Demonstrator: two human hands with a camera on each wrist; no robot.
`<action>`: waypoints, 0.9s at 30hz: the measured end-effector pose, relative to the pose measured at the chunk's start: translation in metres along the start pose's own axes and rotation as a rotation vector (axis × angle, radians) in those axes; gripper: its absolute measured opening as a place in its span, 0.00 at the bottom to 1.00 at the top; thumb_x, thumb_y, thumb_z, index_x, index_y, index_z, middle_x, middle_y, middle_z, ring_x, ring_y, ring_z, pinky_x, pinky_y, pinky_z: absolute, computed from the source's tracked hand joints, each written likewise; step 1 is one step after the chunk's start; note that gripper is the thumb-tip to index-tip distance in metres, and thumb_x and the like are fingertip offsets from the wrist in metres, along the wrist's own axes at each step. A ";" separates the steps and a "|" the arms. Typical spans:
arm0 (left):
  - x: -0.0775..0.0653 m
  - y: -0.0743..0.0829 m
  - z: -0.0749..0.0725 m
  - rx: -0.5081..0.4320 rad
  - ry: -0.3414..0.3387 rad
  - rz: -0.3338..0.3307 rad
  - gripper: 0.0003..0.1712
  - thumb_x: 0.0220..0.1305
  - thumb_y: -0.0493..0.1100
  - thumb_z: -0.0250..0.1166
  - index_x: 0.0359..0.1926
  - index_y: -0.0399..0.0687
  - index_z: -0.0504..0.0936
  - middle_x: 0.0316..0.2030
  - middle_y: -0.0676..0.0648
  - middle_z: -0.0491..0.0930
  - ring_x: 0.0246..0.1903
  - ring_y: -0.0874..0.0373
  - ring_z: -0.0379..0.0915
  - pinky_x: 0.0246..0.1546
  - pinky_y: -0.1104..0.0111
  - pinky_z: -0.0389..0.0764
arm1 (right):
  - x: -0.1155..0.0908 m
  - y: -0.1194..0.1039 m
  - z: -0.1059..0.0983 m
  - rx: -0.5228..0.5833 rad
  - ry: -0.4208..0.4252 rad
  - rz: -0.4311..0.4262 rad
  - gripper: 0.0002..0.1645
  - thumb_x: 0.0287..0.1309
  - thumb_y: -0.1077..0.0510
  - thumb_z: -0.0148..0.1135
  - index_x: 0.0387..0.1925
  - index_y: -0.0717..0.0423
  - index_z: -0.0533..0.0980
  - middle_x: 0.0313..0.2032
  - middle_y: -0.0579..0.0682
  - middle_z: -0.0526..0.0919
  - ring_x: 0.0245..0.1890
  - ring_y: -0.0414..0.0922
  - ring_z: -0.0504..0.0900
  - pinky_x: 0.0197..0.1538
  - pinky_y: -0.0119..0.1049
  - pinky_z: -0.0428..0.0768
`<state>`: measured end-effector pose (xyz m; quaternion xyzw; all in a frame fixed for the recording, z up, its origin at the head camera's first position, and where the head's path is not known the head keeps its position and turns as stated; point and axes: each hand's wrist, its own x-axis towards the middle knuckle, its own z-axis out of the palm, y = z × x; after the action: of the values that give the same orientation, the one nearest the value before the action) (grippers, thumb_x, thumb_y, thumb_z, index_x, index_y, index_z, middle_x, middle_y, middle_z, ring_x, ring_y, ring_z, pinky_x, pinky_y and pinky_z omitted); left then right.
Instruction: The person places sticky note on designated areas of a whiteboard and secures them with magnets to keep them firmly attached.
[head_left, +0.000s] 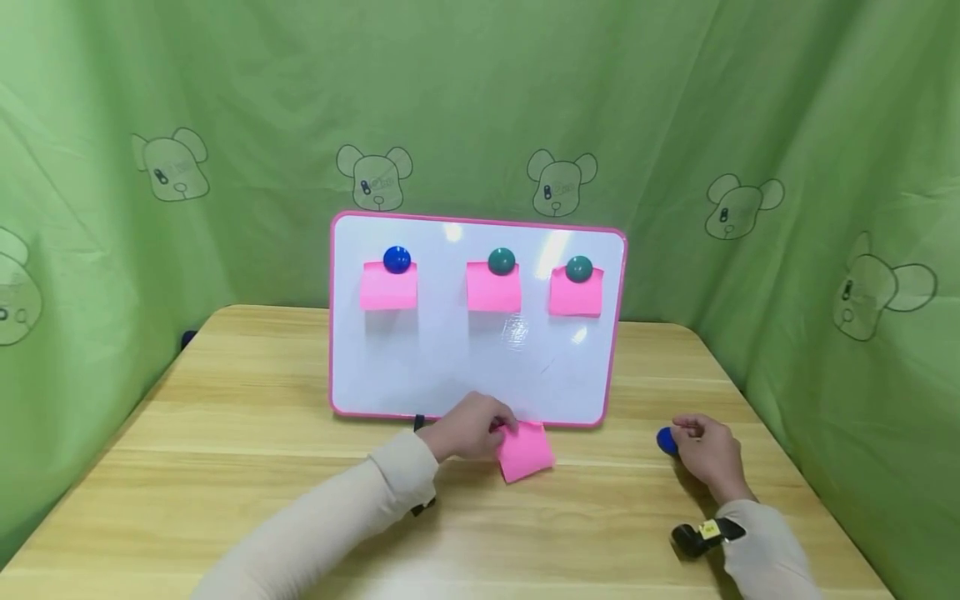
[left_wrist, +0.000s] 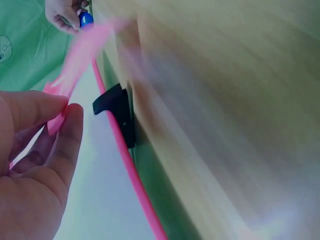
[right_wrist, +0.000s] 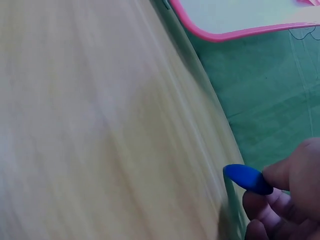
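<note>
My left hand pinches a pink sticky note by one edge, in front of the whiteboard's lower rim. In the left wrist view the same note is blurred, its edge between thumb and fingertips. Off to the right, my right hand holds a round blue magnet by its side; the right wrist view shows the magnet between thumb and fingers. The pink-framed whiteboard stands upright on the table, bearing three pink notes in a row, one under a blue magnet, two under green magnets.
A wooden table lies under both hands. Black clips hold the board's lower edge. Green curtains with mouse-like drawings hang behind and on both sides. Something small and dark blue shows at the table's left edge.
</note>
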<state>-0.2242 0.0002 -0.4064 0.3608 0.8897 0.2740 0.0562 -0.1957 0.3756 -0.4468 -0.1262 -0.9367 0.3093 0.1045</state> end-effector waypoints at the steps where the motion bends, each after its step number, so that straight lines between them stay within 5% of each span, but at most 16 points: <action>1: -0.001 -0.001 -0.002 -0.017 0.008 -0.013 0.09 0.57 0.32 0.66 0.38 0.46 0.86 0.35 0.53 0.83 0.30 0.63 0.69 0.34 0.75 0.72 | 0.000 -0.001 0.000 0.008 -0.003 0.003 0.19 0.67 0.55 0.54 0.49 0.67 0.77 0.41 0.63 0.81 0.43 0.59 0.77 0.40 0.46 0.73; 6: -0.008 -0.004 -0.012 -0.057 0.057 -0.043 0.11 0.52 0.39 0.74 0.35 0.48 0.81 0.38 0.53 0.80 0.38 0.61 0.72 0.41 0.71 0.74 | 0.003 -0.007 -0.001 0.025 -0.002 -0.040 0.20 0.68 0.54 0.54 0.50 0.67 0.76 0.43 0.64 0.81 0.45 0.60 0.77 0.44 0.50 0.72; 11: -0.015 -0.007 -0.020 -0.068 0.093 -0.060 0.12 0.52 0.36 0.73 0.36 0.49 0.80 0.43 0.51 0.80 0.48 0.55 0.74 0.51 0.66 0.75 | 0.005 -0.016 -0.001 0.066 -0.025 -0.079 0.22 0.70 0.53 0.53 0.53 0.68 0.75 0.46 0.65 0.80 0.46 0.61 0.77 0.47 0.51 0.74; 20: -0.027 -0.021 -0.033 -0.087 0.204 -0.063 0.07 0.55 0.38 0.72 0.34 0.48 0.82 0.30 0.55 0.79 0.28 0.61 0.69 0.31 0.70 0.74 | 0.007 -0.035 -0.001 0.089 -0.047 -0.134 0.22 0.70 0.54 0.52 0.55 0.68 0.75 0.47 0.66 0.79 0.48 0.61 0.76 0.49 0.54 0.75; 27: -0.035 -0.030 -0.042 -0.100 0.233 -0.114 0.16 0.53 0.31 0.69 0.45 0.44 0.81 0.43 0.48 0.80 0.31 0.60 0.69 0.35 0.67 0.75 | 0.010 -0.053 -0.004 0.118 -0.059 -0.166 0.21 0.71 0.55 0.50 0.54 0.68 0.75 0.47 0.67 0.77 0.47 0.61 0.78 0.47 0.51 0.78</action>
<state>-0.2293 -0.0597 -0.3906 0.2721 0.8946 0.3542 -0.0143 -0.2129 0.3394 -0.4100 -0.0329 -0.9268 0.3577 0.1096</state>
